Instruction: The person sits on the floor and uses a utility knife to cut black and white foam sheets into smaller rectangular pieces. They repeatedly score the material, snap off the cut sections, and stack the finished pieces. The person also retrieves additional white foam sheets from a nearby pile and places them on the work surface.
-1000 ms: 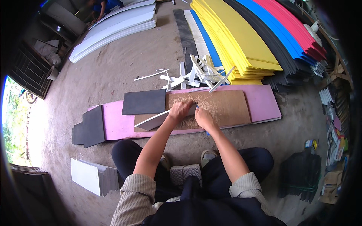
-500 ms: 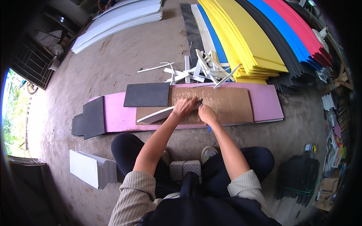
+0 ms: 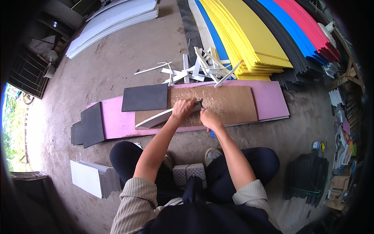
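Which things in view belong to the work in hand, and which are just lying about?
Seemingly in use:
Bent thin white sheet, in the left hand
Slim blue tool in the right hand
Scuffed brown rectangular board beneath both
Long pink sheet under the board

Seemingly lying about:
Loose narrow white strips
Stacked long yellow sheets

Thin piece (image 3: 157, 118) is wht, cutter handle (image 3: 212, 133) blue, board (image 3: 230, 101) brn w/ pale flecks, long sheet (image 3: 269, 97) pink, panels (image 3: 145, 97) blk, offcuts (image 3: 186, 70) wht, upper-rt. stacks (image 3: 281, 37) yel., blk, blue & red-pink, sleeves (image 3: 136, 195) beige w/ fine stripes, block (image 3: 196, 176) patterned lt. grey & trousers (image 3: 249, 162) dk navy.
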Demonstrator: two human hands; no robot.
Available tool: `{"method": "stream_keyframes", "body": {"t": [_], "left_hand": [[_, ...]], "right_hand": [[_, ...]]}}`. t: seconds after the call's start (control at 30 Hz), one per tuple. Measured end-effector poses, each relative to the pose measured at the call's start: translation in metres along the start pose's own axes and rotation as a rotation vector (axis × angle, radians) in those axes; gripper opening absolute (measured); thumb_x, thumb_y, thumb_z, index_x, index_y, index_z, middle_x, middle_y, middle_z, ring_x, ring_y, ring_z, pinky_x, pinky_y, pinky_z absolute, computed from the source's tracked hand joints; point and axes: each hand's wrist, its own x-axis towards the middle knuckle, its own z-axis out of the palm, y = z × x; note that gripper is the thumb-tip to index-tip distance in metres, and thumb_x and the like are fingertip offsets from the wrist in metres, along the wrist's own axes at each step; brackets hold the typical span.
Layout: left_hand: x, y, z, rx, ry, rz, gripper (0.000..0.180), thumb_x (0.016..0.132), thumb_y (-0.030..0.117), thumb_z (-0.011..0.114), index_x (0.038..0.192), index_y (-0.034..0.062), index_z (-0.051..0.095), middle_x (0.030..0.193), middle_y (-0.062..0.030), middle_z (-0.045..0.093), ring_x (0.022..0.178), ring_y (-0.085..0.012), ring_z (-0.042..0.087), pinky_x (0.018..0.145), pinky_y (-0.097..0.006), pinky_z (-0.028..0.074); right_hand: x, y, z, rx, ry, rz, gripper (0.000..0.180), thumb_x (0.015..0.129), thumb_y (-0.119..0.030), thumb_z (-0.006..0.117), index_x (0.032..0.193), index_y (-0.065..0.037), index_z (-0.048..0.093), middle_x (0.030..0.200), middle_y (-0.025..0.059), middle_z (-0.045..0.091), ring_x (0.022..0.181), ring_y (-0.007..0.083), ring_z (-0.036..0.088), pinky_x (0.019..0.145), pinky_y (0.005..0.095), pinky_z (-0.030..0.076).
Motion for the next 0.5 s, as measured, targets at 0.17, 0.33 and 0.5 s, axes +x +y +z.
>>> {"method": "stream_keyframes", "body": {"t": [0.17, 0.33, 0.5], "left_hand": [[-0.002, -0.002, 0.003, -0.025, 0.018, 0.02, 0.007, 0.076, 0.012, 0.048, 0.082, 0.0079, 0.049, 0.069, -0.0096, 0.059, 0.063, -0.0272, 0.06, 0.051, -0.036, 0.048], [-0.002, -0.001, 0.006, -0.015, -0.004, 0.04, 0.006, 0.077, 0.013, 0.047, 0.081, 0.0088, 0.049, 0.069, -0.0089, 0.058, 0.06, -0.0265, 0.059, 0.048, -0.036, 0.047], [-0.003, -0.002, -0.002, -0.035, -0.08, 0.012, 0.02, 0.073, 0.012, 0.054, 0.091, 0.0084, 0.047, 0.075, -0.0077, 0.058, 0.064, -0.0273, 0.059, 0.051, -0.036, 0.048]], "right_hand": [[0.012, -0.002, 0.002, -0.057, -0.056, 0.054, 0.045, 0.086, -0.025, 0.027, 0.082, 0.011, 0.055, 0.065, 0.0227, 0.058, 0.046, 0.0277, 0.058, 0.055, 0.0368, 0.05], [0.034, 0.013, 0.019, -0.068, -0.114, 0.105, 0.043, 0.086, -0.022, 0.028, 0.083, 0.01, 0.056, 0.068, 0.0231, 0.059, 0.05, 0.0312, 0.059, 0.057, 0.0377, 0.05], [0.045, 0.024, 0.039, -0.014, -0.1, 0.12, 0.039, 0.087, -0.023, 0.029, 0.086, 0.005, 0.057, 0.079, 0.0247, 0.058, 0.064, 0.0329, 0.06, 0.062, 0.0398, 0.049]]}}
